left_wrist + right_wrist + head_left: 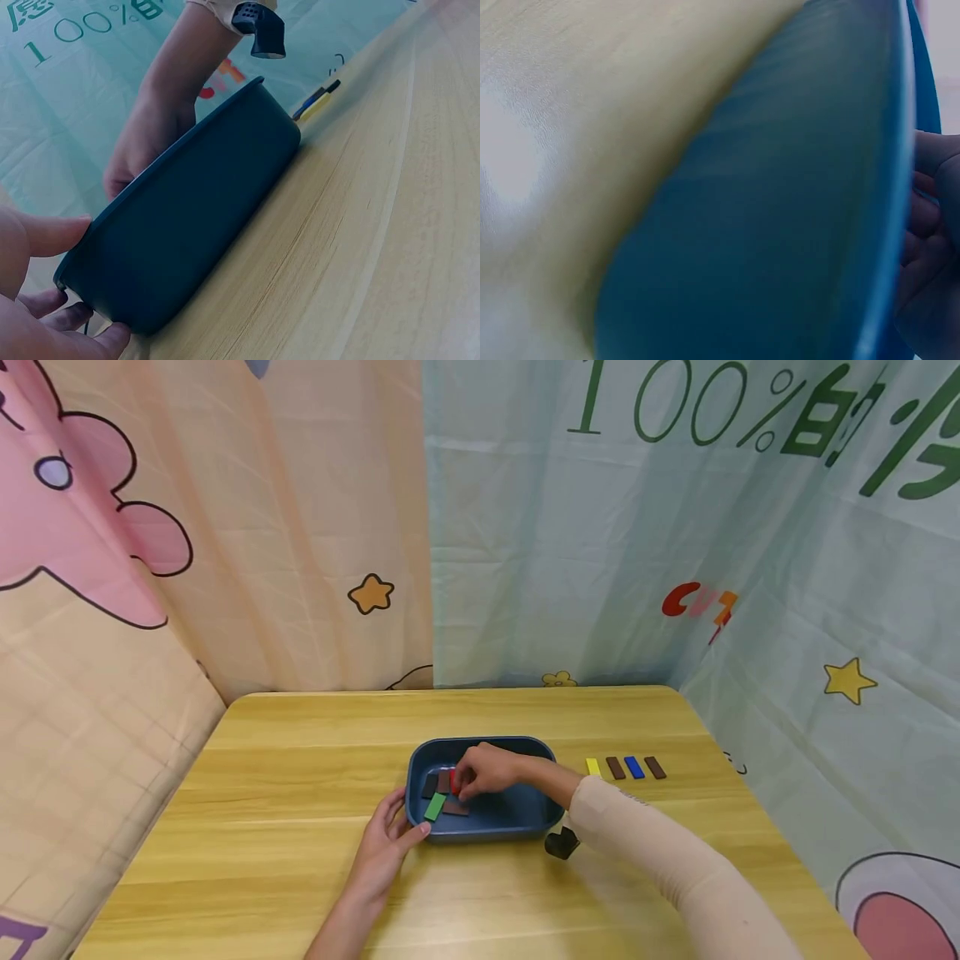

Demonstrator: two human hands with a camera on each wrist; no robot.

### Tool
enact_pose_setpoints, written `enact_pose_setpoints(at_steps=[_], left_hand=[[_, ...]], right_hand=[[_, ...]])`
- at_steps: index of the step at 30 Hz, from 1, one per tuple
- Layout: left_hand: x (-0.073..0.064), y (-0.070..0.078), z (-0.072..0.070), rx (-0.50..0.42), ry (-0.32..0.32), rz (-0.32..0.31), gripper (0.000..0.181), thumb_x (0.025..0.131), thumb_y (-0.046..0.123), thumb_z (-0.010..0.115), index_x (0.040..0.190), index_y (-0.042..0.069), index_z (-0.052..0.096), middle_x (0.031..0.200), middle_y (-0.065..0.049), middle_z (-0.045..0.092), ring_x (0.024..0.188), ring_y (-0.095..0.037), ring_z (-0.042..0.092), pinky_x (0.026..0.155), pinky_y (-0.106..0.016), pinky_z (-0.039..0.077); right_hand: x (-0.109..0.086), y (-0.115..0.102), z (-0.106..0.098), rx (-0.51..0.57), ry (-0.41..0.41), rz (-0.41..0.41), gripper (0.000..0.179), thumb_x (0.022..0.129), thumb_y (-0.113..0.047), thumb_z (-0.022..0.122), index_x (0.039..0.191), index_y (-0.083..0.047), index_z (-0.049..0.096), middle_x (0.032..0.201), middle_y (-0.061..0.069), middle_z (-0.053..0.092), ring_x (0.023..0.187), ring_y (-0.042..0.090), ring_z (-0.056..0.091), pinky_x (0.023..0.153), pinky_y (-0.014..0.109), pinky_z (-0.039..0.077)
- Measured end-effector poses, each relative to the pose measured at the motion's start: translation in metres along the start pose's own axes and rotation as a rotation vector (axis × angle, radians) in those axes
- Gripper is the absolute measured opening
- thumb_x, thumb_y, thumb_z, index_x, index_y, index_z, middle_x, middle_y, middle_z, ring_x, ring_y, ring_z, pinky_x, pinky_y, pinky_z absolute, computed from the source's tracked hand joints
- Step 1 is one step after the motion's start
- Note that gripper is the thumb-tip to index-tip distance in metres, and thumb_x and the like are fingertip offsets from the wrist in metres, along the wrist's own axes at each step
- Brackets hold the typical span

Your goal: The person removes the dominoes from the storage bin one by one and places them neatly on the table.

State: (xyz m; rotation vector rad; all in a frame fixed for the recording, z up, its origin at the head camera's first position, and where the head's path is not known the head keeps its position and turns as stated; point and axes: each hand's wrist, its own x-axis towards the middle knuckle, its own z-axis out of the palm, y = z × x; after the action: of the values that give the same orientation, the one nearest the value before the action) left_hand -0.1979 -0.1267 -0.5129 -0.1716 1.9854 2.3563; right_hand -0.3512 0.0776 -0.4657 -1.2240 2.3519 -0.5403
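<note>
A dark blue plastic bin [487, 837] stands in the middle of the table. My left hand [386, 839] holds its near left corner, thumb at the rim and fingers against the outside of the end wall. Inside the bin, my right hand [487, 770] reaches down with bent fingertips on a small red block [453, 781]. Around it at the bin's left end lie a green block [435, 807], a black block [430, 786] and brown blocks [455, 809]. In the right wrist view the bin wall [765, 187] partly covers the right hand [934, 240].
On the wooden table [247, 827], right of the bin, a yellow block [593, 767], a blue block [633, 767] and two brown blocks [616, 767] stand in a row. A black device [561, 843] sits at the right wrist. Printed curtains [315, 527] hang behind the table.
</note>
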Motion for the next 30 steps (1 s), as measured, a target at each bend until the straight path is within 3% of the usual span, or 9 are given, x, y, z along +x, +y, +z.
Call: enact_pose_setpoints(at_steps=[5,17,25,30], left_hand=[[0.001,0.0,0.0,-0.007,-0.002,0.001,0.073,0.094,-0.007,0.069,0.156,-0.002,0.032,0.162,-0.024,0.032,0.146,-0.041,0.036,0.105,-0.032,0.048],[0.001,0.002,0.0,-0.004,-0.002,-0.013,0.073,0.095,-0.006,0.068,0.157,-0.001,0.03,0.163,-0.024,0.029,0.147,-0.042,0.034,0.111,-0.044,0.043],[0.0,0.001,0.0,0.005,0.002,-0.009,0.074,0.095,-0.005,0.069,0.157,-0.001,0.031,0.163,-0.024,0.03,0.147,-0.042,0.035,0.111,-0.043,0.043],[0.0,0.0,0.0,0.008,0.003,-0.005,0.073,0.095,-0.005,0.069,0.157,-0.001,0.031,0.162,-0.025,0.031,0.146,-0.043,0.035,0.11,-0.043,0.044]], right_hand=[[0.002,-0.001,0.007,-0.006,0.0,0.021,0.015,0.093,-0.014,0.08,0.105,-0.006,0.079,0.088,-0.007,0.074,0.078,-0.001,0.065,0.073,0.017,0.055],[0.009,-0.008,0.016,-0.097,0.023,0.05,0.013,0.09,-0.018,0.084,0.098,-0.008,0.08,0.082,-0.01,0.07,0.074,-0.001,0.062,0.069,0.015,0.053],[0.008,-0.007,0.016,-0.056,0.005,0.024,0.007,0.091,-0.014,0.082,0.09,-0.011,0.077,0.075,-0.011,0.065,0.068,0.001,0.059,0.064,0.016,0.051],[0.007,-0.005,0.014,0.009,-0.015,0.026,0.013,0.092,-0.012,0.081,0.085,-0.014,0.07,0.071,-0.009,0.06,0.065,0.004,0.054,0.06,0.018,0.045]])
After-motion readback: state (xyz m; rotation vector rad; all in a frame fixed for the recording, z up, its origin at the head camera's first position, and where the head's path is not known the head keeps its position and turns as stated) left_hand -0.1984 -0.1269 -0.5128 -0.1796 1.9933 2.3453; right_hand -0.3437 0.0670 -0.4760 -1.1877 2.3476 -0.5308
